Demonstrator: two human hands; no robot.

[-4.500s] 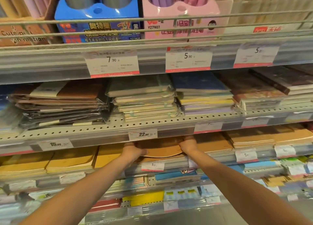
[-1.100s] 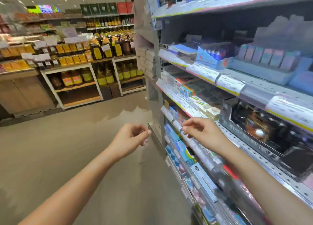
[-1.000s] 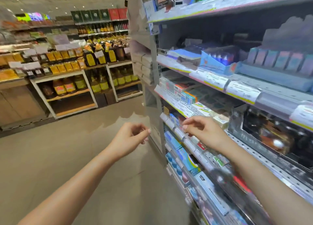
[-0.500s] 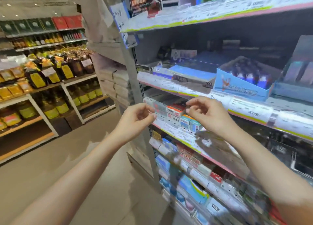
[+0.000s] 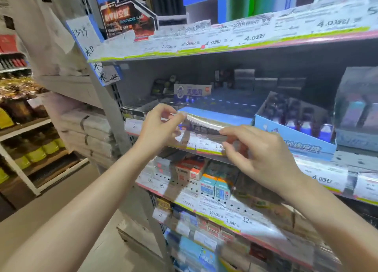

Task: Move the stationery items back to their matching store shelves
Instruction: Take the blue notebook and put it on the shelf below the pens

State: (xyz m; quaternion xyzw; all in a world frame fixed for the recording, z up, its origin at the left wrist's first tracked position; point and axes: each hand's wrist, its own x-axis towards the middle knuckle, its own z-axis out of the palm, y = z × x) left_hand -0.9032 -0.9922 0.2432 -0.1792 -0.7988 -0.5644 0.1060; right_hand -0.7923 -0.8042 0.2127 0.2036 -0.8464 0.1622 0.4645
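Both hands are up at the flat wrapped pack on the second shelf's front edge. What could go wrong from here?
The flat pack sits at the shelf lip, pinched only by fingertips of the left hand and right hand; its glossy wrap might slip. It could also knock the price labels below. Motion blur hides its label, so a shelf mismatch is possible.

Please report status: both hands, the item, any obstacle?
Left hand and right hand pinch a flat blurred pack at shelf edge. Blue display box beside it.

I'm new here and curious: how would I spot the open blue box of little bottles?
Find the middle shelf with yellow-edged price tags. Right of the right hand sits the light blue display box, the only one holding small dark bottles.
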